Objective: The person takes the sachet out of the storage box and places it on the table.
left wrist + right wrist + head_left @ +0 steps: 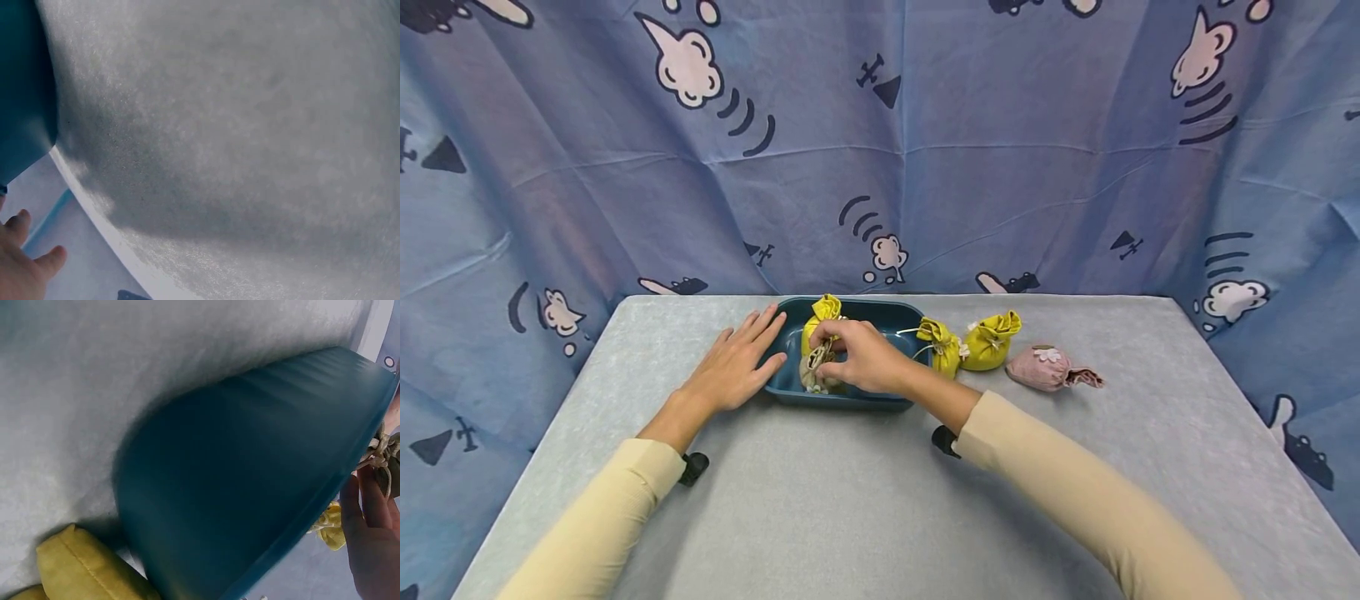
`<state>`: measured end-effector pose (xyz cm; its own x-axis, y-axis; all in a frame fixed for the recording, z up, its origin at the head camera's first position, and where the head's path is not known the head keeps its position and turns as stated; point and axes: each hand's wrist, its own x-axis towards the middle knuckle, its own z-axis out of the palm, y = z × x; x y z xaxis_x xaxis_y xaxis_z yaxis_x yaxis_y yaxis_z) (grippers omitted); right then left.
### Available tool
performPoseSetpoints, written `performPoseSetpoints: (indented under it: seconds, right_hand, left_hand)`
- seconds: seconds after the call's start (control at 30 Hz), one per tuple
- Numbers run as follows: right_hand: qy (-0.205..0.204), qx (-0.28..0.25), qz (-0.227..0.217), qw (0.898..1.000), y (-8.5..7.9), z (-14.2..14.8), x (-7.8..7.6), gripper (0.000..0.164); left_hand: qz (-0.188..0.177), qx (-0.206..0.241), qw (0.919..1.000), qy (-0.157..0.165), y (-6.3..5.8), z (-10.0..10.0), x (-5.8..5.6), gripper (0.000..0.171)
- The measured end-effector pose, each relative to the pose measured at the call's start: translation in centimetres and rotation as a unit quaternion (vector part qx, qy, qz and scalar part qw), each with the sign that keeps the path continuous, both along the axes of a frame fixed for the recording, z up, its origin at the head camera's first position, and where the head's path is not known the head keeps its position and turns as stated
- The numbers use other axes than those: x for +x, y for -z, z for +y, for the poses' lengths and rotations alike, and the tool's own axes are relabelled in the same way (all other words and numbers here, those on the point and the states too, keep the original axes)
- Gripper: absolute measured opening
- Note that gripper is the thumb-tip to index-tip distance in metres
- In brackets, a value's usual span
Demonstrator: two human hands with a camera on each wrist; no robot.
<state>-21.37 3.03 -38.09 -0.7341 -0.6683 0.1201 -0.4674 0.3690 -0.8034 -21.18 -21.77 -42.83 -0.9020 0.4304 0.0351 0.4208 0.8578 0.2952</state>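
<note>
A dark teal plastic bin [877, 403] stands on the table. Inside its left end, my right hand [871, 358] grips a small beige drawstring pouch [811, 375] by its gathered top. Behind that pouch, a yellow drawstring pouch [826, 310] sits in the bin, partly covered by the hand. My left hand [730, 367] lies with straight, spread fingers at the bin's left rim. In the right wrist view, fingers [374, 500] show beside the beige pouch's cord [380, 450], just past the bin's edge.
Right of the bin stand two yellow pouches, one against its end [946, 354] and another beside it [988, 343]. A pink pouch [1047, 368] with a white flower lies farther right. The grey-covered table [820, 500] ends at a blue patterned curtain [1000, 192].
</note>
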Motion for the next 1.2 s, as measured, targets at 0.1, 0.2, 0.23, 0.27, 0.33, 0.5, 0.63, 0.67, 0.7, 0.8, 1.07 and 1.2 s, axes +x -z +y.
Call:
performPoseSetpoints:
  seconds: [0.1, 0.2, 0.23, 0.27, 0.33, 0.5, 0.63, 0.67, 0.7, 0.8, 1.07, 1.2]
  right_hand:
    - [0.002, -0.003, 0.005, 1.0, 0.0, 0.1, 0.2, 0.022]
    - [0.005, -0.005, 0.025, 1.0, 0.0, 0.2, 0.3, 0.018]
    - [0.005, -0.007, 0.031, 0.999, 0.1, 0.3, 0.3, 0.017]
    - [0.006, -0.009, 0.035, 0.999, 0.1, 0.3, 0.3, 0.016]
    - [0.005, -0.018, 0.037, 0.999, 0.2, 0.4, 0.3, 0.015]
    - [0.013, -0.036, 0.032, 0.999, 0.3, 0.6, 0.3, 0.014]
    - [0.022, -0.038, 0.032, 0.999, 0.1, 0.9, 0.5, 0.013]
    - [0.022, -0.039, 0.032, 0.998, -0.1, 1.0, 0.5, 0.013]
    - [0.023, -0.041, 0.03, 0.998, -0.3, 1.1, 0.5, 0.014]
    - [0.025, -0.045, 0.032, 0.998, -0.8, 1.3, 0.6, 0.015]
    - [0.026, -0.065, 0.055, 0.996, -2.2, 2.4, 0.9, 0.016]
    - [0.024, -0.075, 0.061, 0.995, -2.7, 3.2, 1.0, 0.014]
  left_hand:
    - [-0.001, -0.002, 1.0, -0.001, 0.0, 0.0, 0.0, 0.067]
    - [-0.002, -0.004, 1.0, 0.0, 0.0, 0.1, 0.0, 0.067]
    - [-0.002, -0.004, 1.0, 0.0, 0.0, 0.1, 0.0, 0.067]
    - [-0.002, -0.005, 1.0, 0.0, 0.0, 0.1, 0.0, 0.067]
    - [-0.003, -0.006, 1.0, 0.001, 0.0, 0.1, 0.1, 0.067]
    - [-0.004, -0.005, 1.0, 0.001, 0.0, 0.1, 0.0, 0.066]
    - [-0.003, -0.005, 1.0, 0.001, 0.0, 0.1, 0.1, 0.066]
    - [-0.003, -0.005, 1.0, 0.001, 0.0, 0.1, 0.1, 0.066]
    - [-0.003, -0.005, 1.0, 0.001, 0.0, 0.1, 0.1, 0.066]
    - [-0.002, -0.006, 1.0, -0.001, 0.0, 0.1, 0.1, 0.066]
    - [0.002, -0.008, 1.0, -0.003, 0.1, 0.1, 0.1, 0.066]
    - [0.004, -0.006, 1.0, -0.001, 0.0, 0.1, 0.1, 0.066]
